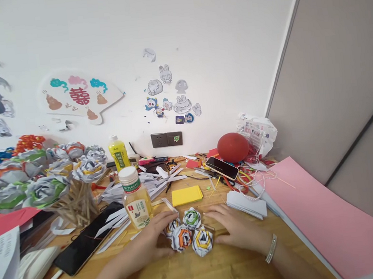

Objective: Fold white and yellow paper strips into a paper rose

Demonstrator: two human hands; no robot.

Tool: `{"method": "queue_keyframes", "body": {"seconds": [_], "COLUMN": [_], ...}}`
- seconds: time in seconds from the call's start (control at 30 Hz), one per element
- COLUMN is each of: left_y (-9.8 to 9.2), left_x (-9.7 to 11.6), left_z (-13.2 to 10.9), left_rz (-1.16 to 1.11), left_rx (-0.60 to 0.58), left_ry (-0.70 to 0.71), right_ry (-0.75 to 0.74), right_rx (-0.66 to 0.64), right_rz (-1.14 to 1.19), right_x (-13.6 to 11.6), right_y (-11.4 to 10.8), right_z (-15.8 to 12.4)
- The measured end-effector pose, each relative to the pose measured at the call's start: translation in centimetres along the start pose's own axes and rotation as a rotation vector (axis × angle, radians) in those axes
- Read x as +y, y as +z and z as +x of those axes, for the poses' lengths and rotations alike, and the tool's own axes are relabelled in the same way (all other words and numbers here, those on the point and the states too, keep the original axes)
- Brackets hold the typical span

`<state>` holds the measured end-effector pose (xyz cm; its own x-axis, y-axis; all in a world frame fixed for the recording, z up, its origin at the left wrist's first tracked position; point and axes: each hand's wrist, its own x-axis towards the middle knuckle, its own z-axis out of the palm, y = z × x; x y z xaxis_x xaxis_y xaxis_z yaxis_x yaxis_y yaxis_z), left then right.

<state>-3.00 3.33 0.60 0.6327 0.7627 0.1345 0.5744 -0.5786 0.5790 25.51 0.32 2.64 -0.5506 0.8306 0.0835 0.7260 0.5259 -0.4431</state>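
Note:
Several folded paper flowers in white with coloured strips sit in a tight cluster on the wooden table [167,277]. One has green [191,218], another orange [181,238], and a third yellow [203,240]. A further paper flower [173,226] at the left is partly covered by my fingers. My left hand [157,236] curves around the cluster's left side, fingers apart, with its fingertips at the partly covered flower. On the other side, my right hand [234,230] lies with its fingers spread, its thumb beside the yellow flower. Neither hand is closed around a flower.
Just behind my left hand stands a tea bottle [137,200]; a yellow paper stack [187,195] lies behind the flowers. White paper slips [246,204] and pink sheets [330,213] are at right. Left are a black phone [87,241] and stemmed paper flowers [47,189].

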Motion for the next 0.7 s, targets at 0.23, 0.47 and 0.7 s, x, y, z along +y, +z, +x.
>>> {"method": "queue_keyframes", "body": {"seconds": [0.23,0.47,0.7], "left_y": [0.3,1.0,1.1], "left_x": [0.1,0.7,2.1], "left_z": [0.6,0.3,0.3], "left_rz": [0.168,0.297,0.398], "left_rx": [0.162,0.211,0.198], "left_ry": [-0.007,0.025,0.014], "right_ry": [0.125,0.146,0.112], "right_rx": [0.083,0.133,0.13], "right_rz": [-0.193,-0.25,-0.272], "right_x": [0.5,1.4,2.0], "right_y": [0.5,1.1,1.8], "right_z": [0.5,0.7,0.9]}}
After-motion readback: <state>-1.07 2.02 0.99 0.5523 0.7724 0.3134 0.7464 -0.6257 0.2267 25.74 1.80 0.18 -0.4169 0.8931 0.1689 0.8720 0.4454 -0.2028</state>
